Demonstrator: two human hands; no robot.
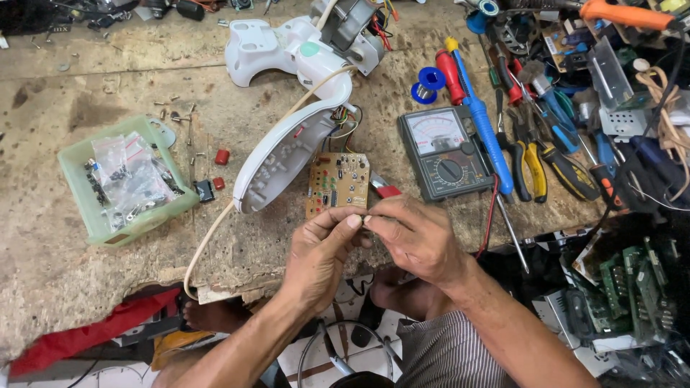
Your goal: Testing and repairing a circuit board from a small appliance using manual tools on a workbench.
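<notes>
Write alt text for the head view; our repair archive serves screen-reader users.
Over a worn workbench, a person's left hand and right hand pinch a tiny part together just below a small circuit board wired to an opened white appliance housing. An analog multimeter, pliers and screwdrivers lie right; a green tray of bagged parts sits left.

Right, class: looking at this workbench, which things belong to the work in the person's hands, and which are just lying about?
In hand:
left hand and right hand, pinching a tiny part too small to identify
circuit board
opened white plastic housing

Lying about:
analogue multimeter
green tray of bagged small parts
pliers
blue-handled screwdriver
solder reel
</notes>
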